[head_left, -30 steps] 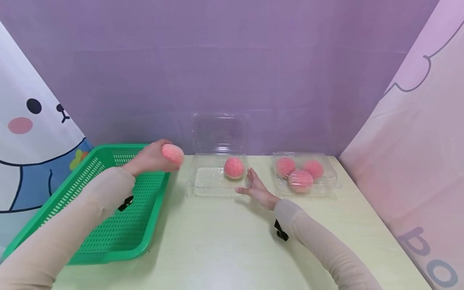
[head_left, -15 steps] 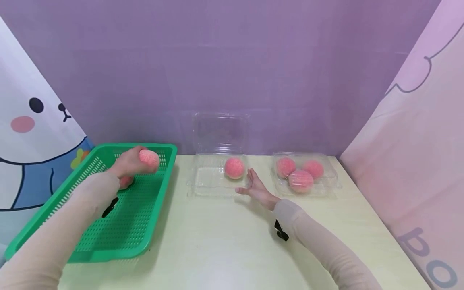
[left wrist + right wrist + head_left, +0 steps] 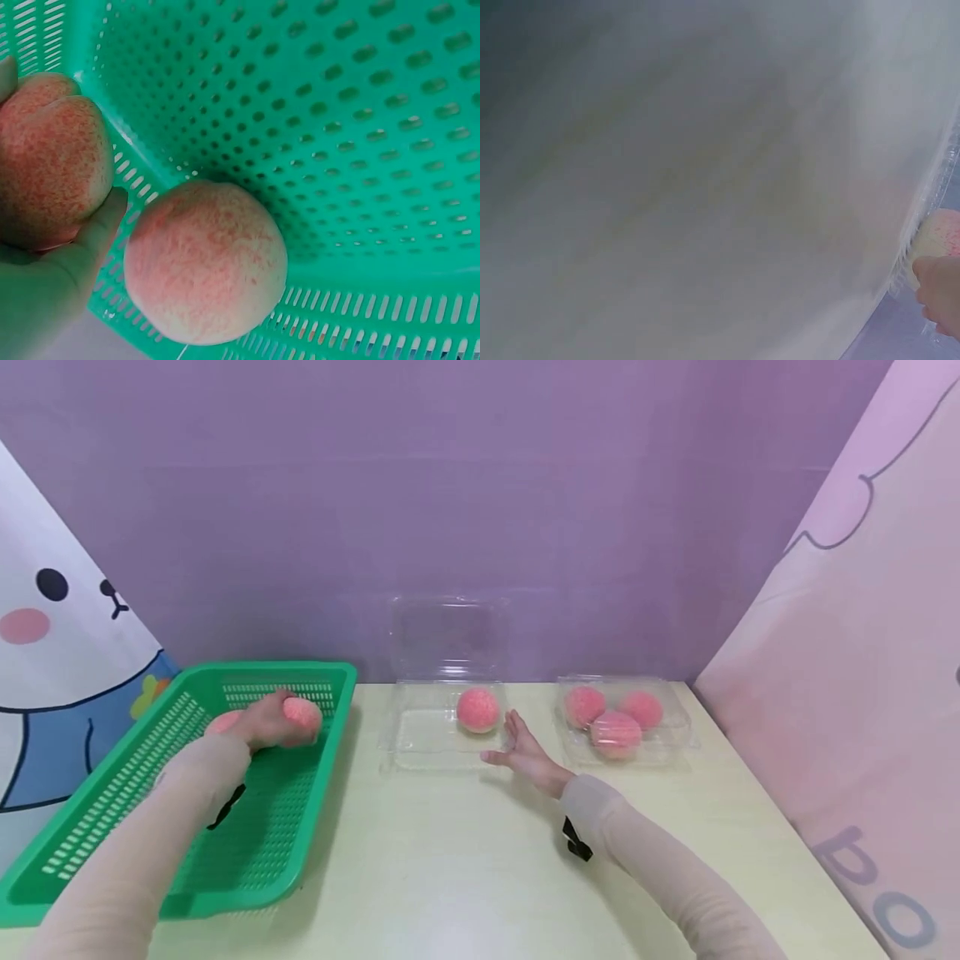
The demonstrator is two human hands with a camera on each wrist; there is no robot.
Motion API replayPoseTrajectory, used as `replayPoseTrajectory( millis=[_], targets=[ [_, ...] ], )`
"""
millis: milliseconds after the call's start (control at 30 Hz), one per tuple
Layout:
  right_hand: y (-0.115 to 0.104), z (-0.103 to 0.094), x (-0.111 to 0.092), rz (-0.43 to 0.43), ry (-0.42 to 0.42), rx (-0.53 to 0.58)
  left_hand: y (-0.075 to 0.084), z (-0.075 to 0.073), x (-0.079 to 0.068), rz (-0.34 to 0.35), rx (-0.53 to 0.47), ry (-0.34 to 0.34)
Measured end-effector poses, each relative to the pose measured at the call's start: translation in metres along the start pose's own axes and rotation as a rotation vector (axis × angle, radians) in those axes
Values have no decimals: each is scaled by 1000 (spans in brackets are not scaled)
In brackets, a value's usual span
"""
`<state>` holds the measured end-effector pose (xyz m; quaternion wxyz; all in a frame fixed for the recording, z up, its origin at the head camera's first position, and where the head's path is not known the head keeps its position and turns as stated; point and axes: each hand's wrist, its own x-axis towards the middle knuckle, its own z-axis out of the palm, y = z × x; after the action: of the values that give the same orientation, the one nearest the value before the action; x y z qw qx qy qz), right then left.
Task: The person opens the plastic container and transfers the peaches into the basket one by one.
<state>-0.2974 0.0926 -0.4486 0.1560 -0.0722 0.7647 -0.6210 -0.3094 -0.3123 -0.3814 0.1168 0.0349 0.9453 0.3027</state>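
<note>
Left hand [image 3: 264, 724] grips a pink peach [image 3: 56, 165] within the green basket [image 3: 277, 814], near a second peach [image 3: 206, 262]; right hand [image 3: 531, 755], fingers extended, lies beside the open clear container [image 3: 426, 731] bearing one further peach [image 3: 477, 710].

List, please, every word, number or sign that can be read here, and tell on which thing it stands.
"o": a grey letter, low on the right-hand curtain.
Beside it: one slanted letter, too skewed to name surely.
I see no text on the basket, peaches or plastic boxes.
</note>
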Motion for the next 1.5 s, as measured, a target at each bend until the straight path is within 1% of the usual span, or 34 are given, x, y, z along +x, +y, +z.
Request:
replayPoseTrajectory(
  millis=[133,367,533,633,667,867,1033,1267,1500],
  targets=[
    [-1,3,1,-6,-8,-1,-4,2,2,-1,88,-9],
    [-2,2,2,-5,-3,6,-5,3,6,-12,143,-32],
    [-1,1,3,22,2,-2,-6,5,6,-10,133,-37],
    [-1,1,3,22,-5,-8,-8,6,6,-11,138,-34],
    [-4,1,1,23,-9,-5,-8,7,6,-13,142,-34],
    [-6,0,1,18,-3,-7,-7,7,6,-21,169,-42],
    [-1,0,2,19,4,-9,-10,9,9,-28,144,-51],
    [-2,0,0,10,-5,27,-17,14,11,-30,107,-25],
    [-1,1,1,13,-7,28,-19,14,10,-27,86,-45]
  ],
)
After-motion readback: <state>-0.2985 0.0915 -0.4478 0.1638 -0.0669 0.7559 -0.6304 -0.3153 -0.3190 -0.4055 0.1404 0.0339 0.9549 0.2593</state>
